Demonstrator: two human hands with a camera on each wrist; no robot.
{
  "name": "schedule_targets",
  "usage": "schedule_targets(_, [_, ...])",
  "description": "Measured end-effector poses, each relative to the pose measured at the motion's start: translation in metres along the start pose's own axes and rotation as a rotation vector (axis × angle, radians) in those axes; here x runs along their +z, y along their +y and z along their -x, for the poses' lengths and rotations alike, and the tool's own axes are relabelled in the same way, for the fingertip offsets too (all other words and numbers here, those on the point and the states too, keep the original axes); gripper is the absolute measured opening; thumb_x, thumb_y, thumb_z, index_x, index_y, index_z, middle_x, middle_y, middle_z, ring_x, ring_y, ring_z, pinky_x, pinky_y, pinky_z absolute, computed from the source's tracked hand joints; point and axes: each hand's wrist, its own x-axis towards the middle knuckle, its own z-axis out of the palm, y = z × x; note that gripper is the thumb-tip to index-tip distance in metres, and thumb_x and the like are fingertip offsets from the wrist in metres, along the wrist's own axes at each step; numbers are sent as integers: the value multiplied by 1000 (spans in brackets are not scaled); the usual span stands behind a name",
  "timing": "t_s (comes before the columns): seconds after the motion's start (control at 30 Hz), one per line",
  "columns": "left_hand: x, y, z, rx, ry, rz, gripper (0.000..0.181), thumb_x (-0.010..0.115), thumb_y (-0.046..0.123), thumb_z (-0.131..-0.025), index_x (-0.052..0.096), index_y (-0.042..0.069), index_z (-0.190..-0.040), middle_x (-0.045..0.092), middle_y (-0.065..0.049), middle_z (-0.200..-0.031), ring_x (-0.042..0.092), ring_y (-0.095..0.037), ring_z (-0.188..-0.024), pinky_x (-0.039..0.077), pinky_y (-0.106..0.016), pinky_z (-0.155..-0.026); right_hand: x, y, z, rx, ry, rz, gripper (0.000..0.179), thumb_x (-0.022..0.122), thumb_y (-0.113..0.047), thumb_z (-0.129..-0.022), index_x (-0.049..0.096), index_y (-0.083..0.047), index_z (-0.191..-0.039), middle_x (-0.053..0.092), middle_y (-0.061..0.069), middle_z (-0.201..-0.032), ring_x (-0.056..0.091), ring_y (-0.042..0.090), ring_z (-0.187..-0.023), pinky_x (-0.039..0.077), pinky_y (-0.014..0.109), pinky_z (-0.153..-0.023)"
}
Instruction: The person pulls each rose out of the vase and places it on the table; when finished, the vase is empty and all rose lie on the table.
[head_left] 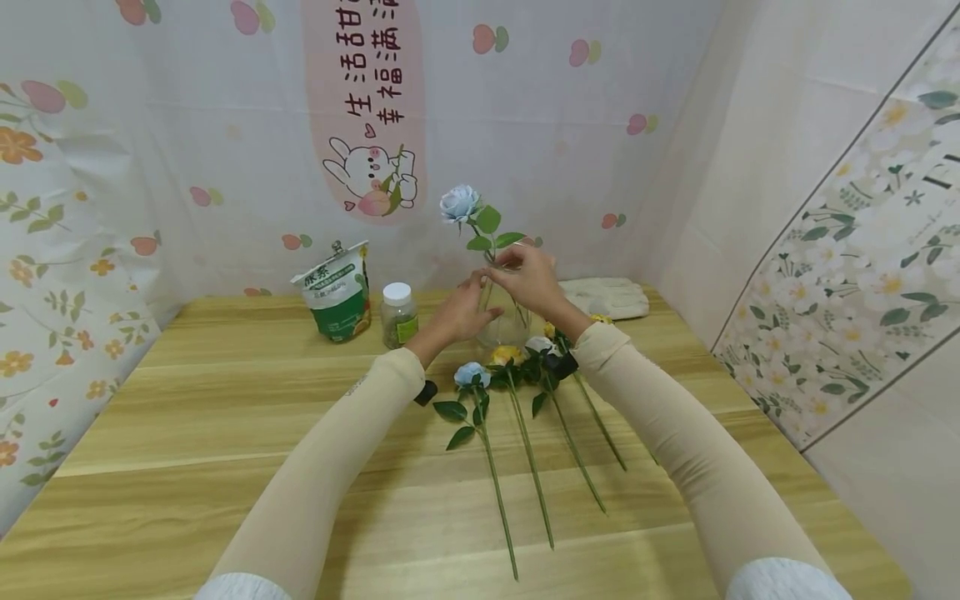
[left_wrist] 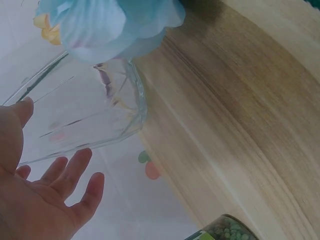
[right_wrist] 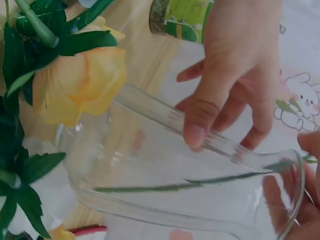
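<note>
A clear glass vase stands on the table, and the green stem of a light blue rose runs down inside it. With its thumb and fingers on either side of the glass, my left hand holds the vase near its upper part. My right hand pinches the rose's stem just at the vase mouth, below the leaves. In front of the vase lie another blue rose, a yellow rose, a white rose and a further yellow flower, stems pointing towards me.
Left of the vase stand a white-lidded jar with green contents and a green-and-white pouch closed with a clip. A pale glove lies behind my right wrist. Patterned cloth walls close off the table's back and sides.
</note>
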Motion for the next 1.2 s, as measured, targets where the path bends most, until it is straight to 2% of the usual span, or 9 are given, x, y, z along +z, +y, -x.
schedule_targets(0.07, [1,0,0,-5,-4,16,80,60,36,-100,12,7,-157,40,-18,-152,40,-32,-140,38,-48,-110,2,1,3,-18,60,-49,17,75,-18,-91,72,-2,-93,70,12,-95,70,27,-91,47,44,-98])
schedule_targets(0.13, [1,0,0,-2,-4,29,80,60,35,-100,12,7,-157,39,-17,-153,39,-31,-140,37,-48,-111,4,1,5,-29,113,-98,15,74,-14,-90,71,0,-91,68,13,-93,70,29,-89,57,43,-83])
schedule_targets(0.33, [0,2,2,4,0,31,79,60,36,-100,13,7,-157,38,-17,-153,37,-31,-141,36,-47,-112,10,1,6,-46,257,-211,11,74,-8,-90,70,3,-89,68,15,-91,71,30,-86,58,40,-79])
schedule_targets(0.53, [0,2,2,0,14,28,79,60,36,-100,14,7,-157,40,-17,-152,39,-32,-140,39,-48,-109,13,-1,6,-84,403,-245,11,72,-6,-91,72,4,-95,73,17,-92,71,30,-84,58,40,-74])
schedule_targets(0.7, [1,3,3,-12,14,40,78,61,35,-99,14,11,-157,40,-15,-153,38,-32,-140,38,-50,-109,12,2,6,-65,442,-282,17,72,-5,-90,73,8,-100,73,20,-95,71,32,-86,58,37,-73])
schedule_targets(0.83, [2,4,3,-16,15,40,78,61,35,-99,15,11,-157,40,-15,-152,38,-32,-140,38,-50,-109,7,0,8,-19,471,-322,19,72,-2,-90,72,8,-106,72,23,-96,71,36,-86,58,36,-75])
schedule_targets(1.07, [2,4,2,-20,26,6,78,60,38,-99,14,11,-157,41,-14,-152,41,-30,-138,41,-48,-107,-2,-4,12,17,535,-324,21,72,5,-87,70,11,-107,70,30,-96,69,44,-87,57,50,-80])
schedule_targets(1.13, [3,4,2,-21,28,4,78,60,37,-99,14,11,-157,41,-14,-151,41,-30,-138,41,-48,-107,-3,0,13,33,550,-319,21,73,3,-87,70,10,-107,71,28,-96,70,42,-87,57,49,-79])
schedule_targets(1.2, [3,4,2,-22,26,5,79,60,37,-99,14,10,-157,41,-15,-151,41,-30,-138,41,-48,-107,-5,4,13,62,566,-330,21,75,0,-86,71,7,-106,71,26,-97,70,38,-88,59,41,-77])
